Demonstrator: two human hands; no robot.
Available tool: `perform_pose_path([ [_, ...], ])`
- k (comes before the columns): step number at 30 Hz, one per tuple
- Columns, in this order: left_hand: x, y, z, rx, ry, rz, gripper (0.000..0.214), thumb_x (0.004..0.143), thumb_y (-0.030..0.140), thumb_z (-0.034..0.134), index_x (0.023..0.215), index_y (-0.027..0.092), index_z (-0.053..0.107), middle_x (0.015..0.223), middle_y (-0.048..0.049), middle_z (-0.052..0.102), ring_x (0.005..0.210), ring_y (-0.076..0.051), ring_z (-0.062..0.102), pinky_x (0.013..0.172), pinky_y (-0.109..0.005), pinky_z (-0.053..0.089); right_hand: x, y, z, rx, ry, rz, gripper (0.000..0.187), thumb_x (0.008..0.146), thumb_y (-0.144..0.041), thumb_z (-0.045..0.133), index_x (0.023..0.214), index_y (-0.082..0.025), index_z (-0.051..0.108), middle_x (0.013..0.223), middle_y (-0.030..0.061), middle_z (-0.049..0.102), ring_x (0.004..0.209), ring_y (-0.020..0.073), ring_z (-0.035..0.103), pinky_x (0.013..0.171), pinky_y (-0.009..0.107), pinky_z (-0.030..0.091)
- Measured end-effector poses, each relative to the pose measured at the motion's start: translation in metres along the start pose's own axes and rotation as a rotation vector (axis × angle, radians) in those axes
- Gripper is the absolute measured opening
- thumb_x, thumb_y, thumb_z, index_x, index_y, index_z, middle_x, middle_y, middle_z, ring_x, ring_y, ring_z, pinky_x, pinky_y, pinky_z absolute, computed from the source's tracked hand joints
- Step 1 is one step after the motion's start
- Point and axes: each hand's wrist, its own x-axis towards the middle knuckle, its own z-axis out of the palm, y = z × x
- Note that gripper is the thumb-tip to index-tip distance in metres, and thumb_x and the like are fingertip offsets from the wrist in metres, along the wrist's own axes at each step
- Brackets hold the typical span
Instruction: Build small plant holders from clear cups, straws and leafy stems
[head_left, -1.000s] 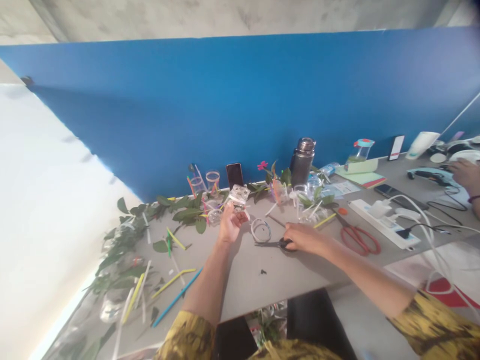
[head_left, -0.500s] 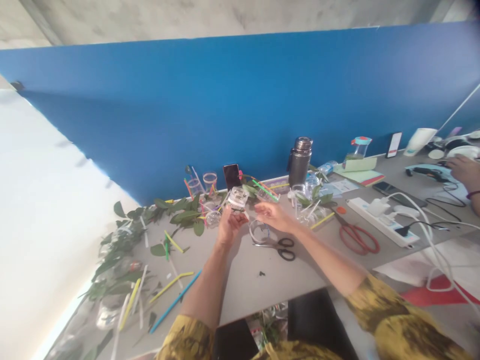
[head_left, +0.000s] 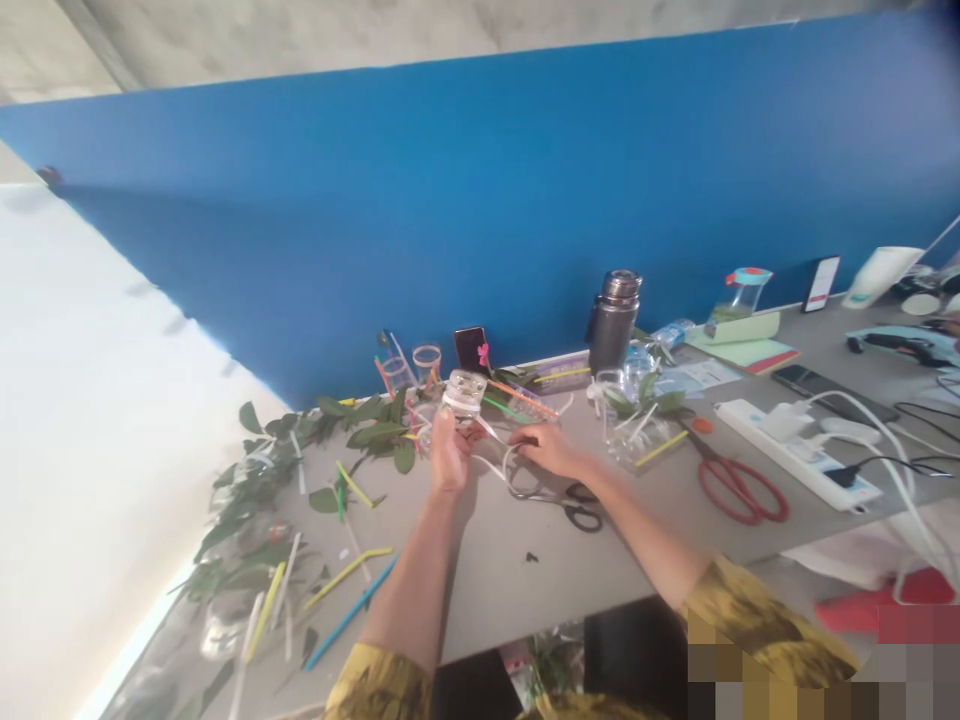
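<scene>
My left hand (head_left: 452, 452) is wrapped round a small clear plastic container (head_left: 465, 388) with a white band about its middle, held above the table. From it a narrow white strip (head_left: 491, 465) loops down toward my right hand (head_left: 546, 448), whose fingers are pinched together on the strip; their tips are partly hidden. Just below the right hand lies a ring-shaped coil (head_left: 525, 483) of the same white material. Black-handled scissors (head_left: 583, 510) rest beside the coil. Behind the hands are orange and green straws (head_left: 517, 396) and a pink flower (head_left: 484, 354).
Leafy cuttings (head_left: 232, 510) line the left edge, with a blue straw (head_left: 349, 615) and yellow ones nearby. A dark flask (head_left: 614, 325) stands at the back. To the right lie red-handled scissors (head_left: 739, 488) and a white power strip (head_left: 799, 455) with cables. Plastic cups (head_left: 427, 362) stand behind.
My right hand has lowered toward the coil and its fingers have closed. A loop of white strip now shows between the hands. The view has shifted slightly; the other person's hand is out of sight.
</scene>
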Motion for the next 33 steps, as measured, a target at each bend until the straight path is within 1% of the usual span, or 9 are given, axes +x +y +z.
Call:
perform_pose_path([
  [4,0.002,0.003,-0.002,0.156,0.124,0.140,0.064,0.081,0.066,0.075,0.123,0.019,0.065,0.101,-0.0089,0.077,0.070,-0.019,0.073,0.063,-0.031,0.057,-0.001,-0.002,-0.004,0.144,0.012,0.101,0.031,0.090,-0.017,0.056,0.110,-0.017,0.080,0.090,0.0050,0.083,0.073,0.0204,0.078,0.074,0.029,0.059],
  [9,0.006,0.012,-0.007,0.258,0.354,0.261,0.050,0.084,0.056,0.077,0.119,0.022,0.066,0.097,-0.0033,0.076,0.071,-0.016,0.074,0.064,-0.026,0.056,-0.004,-0.008,-0.011,0.038,0.073,0.080,0.033,0.090,-0.015,0.054,0.110,-0.018,0.081,0.089,0.0043,0.083,0.077,0.0197,0.078,0.080,0.029,0.057],
  [11,0.006,0.015,-0.007,0.152,0.316,0.249,0.046,0.084,0.054,0.077,0.116,0.023,0.066,0.097,-0.0028,0.077,0.076,-0.017,0.076,0.072,-0.028,0.059,-0.005,-0.008,-0.011,0.003,0.058,0.051,0.032,0.092,-0.017,0.055,0.112,-0.018,0.081,0.087,0.0042,0.082,0.079,0.0201,0.077,0.083,0.029,0.056],
  [14,0.002,0.013,-0.002,0.026,0.121,0.090,0.049,0.081,0.056,0.079,0.113,0.022,0.066,0.095,-0.0053,0.079,0.079,-0.022,0.077,0.079,-0.035,0.060,-0.006,-0.008,-0.008,-0.041,0.032,0.004,0.029,0.094,-0.023,0.059,0.112,-0.019,0.081,0.090,0.0051,0.082,0.081,0.0205,0.076,0.081,0.029,0.054],
  [19,-0.012,0.004,0.009,0.065,-0.110,-0.175,0.049,0.080,0.053,0.082,0.110,0.018,0.068,0.091,-0.0070,0.078,0.073,-0.024,0.077,0.075,-0.037,0.060,-0.007,-0.013,-0.009,-0.211,0.095,0.004,0.024,0.095,-0.024,0.059,0.099,-0.021,0.083,0.092,0.0048,0.081,0.083,0.0196,0.072,0.075,0.026,0.047],
  [24,-0.013,0.004,0.008,0.172,-0.080,-0.203,0.049,0.081,0.056,0.079,0.109,0.017,0.067,0.081,-0.0044,0.075,0.061,-0.022,0.074,0.069,-0.036,0.059,-0.008,-0.022,-0.014,-0.394,0.082,0.123,0.029,0.098,-0.026,0.055,0.085,-0.019,0.081,0.086,0.0064,0.079,0.082,0.0184,0.070,0.069,0.025,0.041],
  [27,-0.008,0.006,0.003,0.202,-0.022,-0.133,0.048,0.078,0.058,0.081,0.099,0.016,0.068,0.078,-0.0039,0.074,0.056,-0.018,0.069,0.061,-0.031,0.057,-0.008,-0.023,-0.016,-0.445,0.028,0.140,0.033,0.100,-0.027,0.052,0.085,-0.019,0.081,0.086,0.0070,0.079,0.082,0.0187,0.071,0.069,0.025,0.041],
  [30,-0.004,0.009,0.000,0.148,-0.003,-0.076,0.048,0.081,0.059,0.078,0.100,0.016,0.071,0.080,-0.0052,0.076,0.056,-0.015,0.065,0.057,-0.027,0.053,-0.008,-0.021,-0.016,-0.493,-0.063,0.142,0.026,0.095,-0.028,0.058,0.091,-0.023,0.083,0.094,0.0074,0.081,0.086,0.0217,0.073,0.069,0.026,0.043],
  [33,-0.003,0.013,0.000,0.042,0.015,-0.142,0.052,0.087,0.063,0.070,0.105,0.015,0.072,0.081,-0.0078,0.076,0.060,-0.016,0.066,0.059,-0.028,0.053,-0.009,-0.021,-0.018,-0.534,-0.125,0.104,0.021,0.090,-0.034,0.068,0.101,-0.027,0.084,0.104,0.0070,0.082,0.095,0.0257,0.074,0.074,0.028,0.045],
])
